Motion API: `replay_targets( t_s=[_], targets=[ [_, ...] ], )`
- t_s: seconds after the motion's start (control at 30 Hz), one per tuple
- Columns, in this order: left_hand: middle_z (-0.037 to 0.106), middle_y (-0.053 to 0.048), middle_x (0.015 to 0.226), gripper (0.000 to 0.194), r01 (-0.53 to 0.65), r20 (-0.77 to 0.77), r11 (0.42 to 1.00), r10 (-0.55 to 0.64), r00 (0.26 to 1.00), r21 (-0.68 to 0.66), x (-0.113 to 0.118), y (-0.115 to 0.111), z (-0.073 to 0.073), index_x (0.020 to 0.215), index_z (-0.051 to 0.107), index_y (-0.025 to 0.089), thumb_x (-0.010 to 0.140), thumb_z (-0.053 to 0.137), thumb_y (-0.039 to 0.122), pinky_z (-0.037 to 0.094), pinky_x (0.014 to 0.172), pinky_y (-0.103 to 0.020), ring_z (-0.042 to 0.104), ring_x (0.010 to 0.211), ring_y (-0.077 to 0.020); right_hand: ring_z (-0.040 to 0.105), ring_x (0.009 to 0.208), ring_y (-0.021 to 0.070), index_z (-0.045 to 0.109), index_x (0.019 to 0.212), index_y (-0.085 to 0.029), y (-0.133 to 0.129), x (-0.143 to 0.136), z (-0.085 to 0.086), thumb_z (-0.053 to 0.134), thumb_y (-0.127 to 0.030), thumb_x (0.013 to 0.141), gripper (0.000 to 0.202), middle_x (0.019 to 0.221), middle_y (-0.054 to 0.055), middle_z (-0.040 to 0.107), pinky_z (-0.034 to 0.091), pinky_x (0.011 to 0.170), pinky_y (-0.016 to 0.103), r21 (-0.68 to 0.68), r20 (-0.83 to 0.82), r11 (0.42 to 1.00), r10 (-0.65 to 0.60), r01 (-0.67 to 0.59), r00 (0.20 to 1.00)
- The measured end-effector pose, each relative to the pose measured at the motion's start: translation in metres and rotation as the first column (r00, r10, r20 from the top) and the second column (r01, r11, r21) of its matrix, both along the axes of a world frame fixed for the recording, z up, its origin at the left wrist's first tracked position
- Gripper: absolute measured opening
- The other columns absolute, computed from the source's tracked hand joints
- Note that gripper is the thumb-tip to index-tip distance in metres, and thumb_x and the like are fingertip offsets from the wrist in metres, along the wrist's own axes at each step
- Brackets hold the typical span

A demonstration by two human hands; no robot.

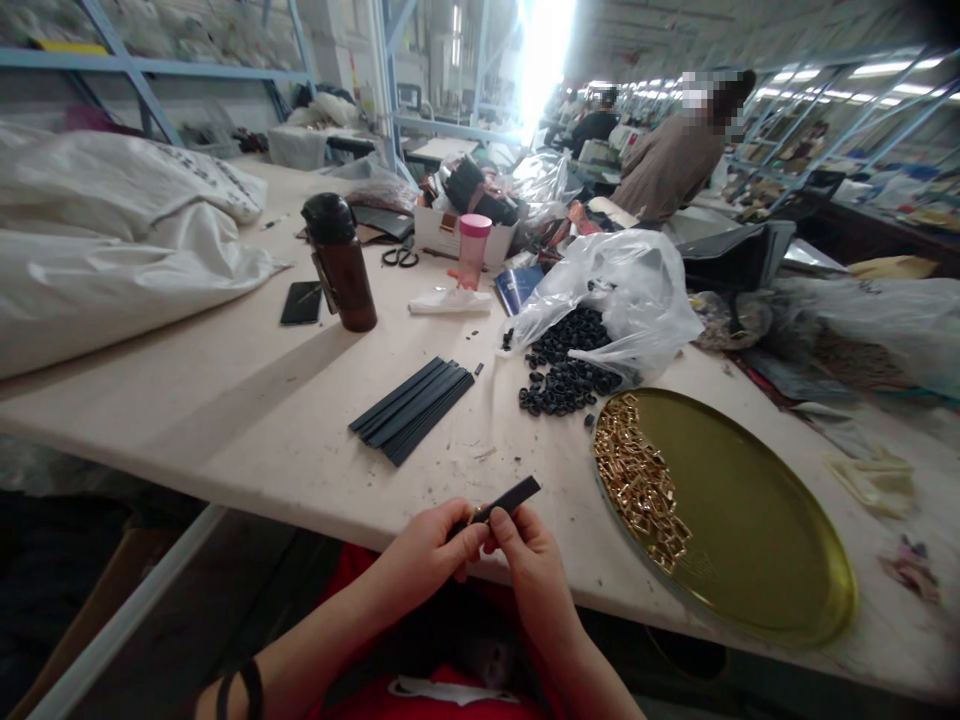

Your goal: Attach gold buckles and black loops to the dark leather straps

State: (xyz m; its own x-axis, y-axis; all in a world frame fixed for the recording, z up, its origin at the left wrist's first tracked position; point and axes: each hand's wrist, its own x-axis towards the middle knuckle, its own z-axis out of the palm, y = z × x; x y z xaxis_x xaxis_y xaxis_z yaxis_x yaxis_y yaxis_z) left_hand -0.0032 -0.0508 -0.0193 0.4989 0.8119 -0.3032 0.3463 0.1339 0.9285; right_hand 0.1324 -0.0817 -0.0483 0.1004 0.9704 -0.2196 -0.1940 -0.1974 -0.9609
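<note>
Near the table's front edge both my hands meet around one black strap (516, 494). My left hand (435, 545) pinches its near end, where a small bit of gold metal, perhaps a buckle, shows between the fingers. My right hand (529, 550) grips the strap from the right, thumb on top, and the free end sticks out up and to the right. Beyond my hands lies a bundle of black straps (416, 405). Gold metal buckles (637, 480) are heaped on the left side of a round gold tray (757, 520). Small black loops (559, 385) spill from a clear plastic bag (637, 290).
A dark bottle (341, 265), a phone (301, 303), a pink cup (473, 250) and scissors (400, 257) stand or lie farther back. A big white sack (112, 250) covers the left of the table (247, 400). Another person (667, 160) is at the back right.
</note>
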Motion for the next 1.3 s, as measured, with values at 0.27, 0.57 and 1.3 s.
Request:
replay_targets(
  t_s=[0.27,0.57,1.3],
  targets=[
    [0.045,0.007,0.053,0.027,-0.056,0.083,0.989,0.068,0.994,-0.135,-0.008,-0.003,-0.012,0.070,0.047,0.016,0.081,0.048,0.041,0.029,0.041,-0.017,0.038,0.042,-0.0057,0.054,0.062,0.0108,0.061,0.081,-0.017,-0.005,-0.003,0.000,0.065,-0.026,0.071,0.014,0.072,-0.001,0.062,0.044,0.063,0.024,-0.147,-0.358,0.981,0.063,-0.122,0.932],
    [0.042,0.007,0.055,0.036,-0.077,0.027,0.988,0.081,0.996,-0.131,-0.008,-0.006,-0.011,0.067,0.048,0.016,0.077,0.049,0.050,0.027,0.041,-0.019,0.037,0.046,-0.0074,0.058,0.066,0.0118,0.062,0.087,-0.018,-0.004,-0.007,0.002,0.066,-0.024,0.070,0.019,0.081,0.001,0.065,0.047,0.065,0.025,-0.149,-0.436,0.977,0.070,-0.149,0.897],
    [0.045,0.006,0.056,0.035,-0.053,0.036,0.991,0.058,0.998,-0.124,-0.011,-0.008,-0.018,0.069,0.048,0.016,0.081,0.045,0.049,0.030,0.041,-0.018,0.040,0.046,-0.0075,0.056,0.060,0.0117,0.061,0.084,-0.017,-0.005,-0.014,-0.008,0.065,-0.030,0.073,0.018,0.076,0.001,0.064,0.046,0.061,0.026,-0.138,-0.440,0.971,0.118,-0.197,0.890]
  ],
)
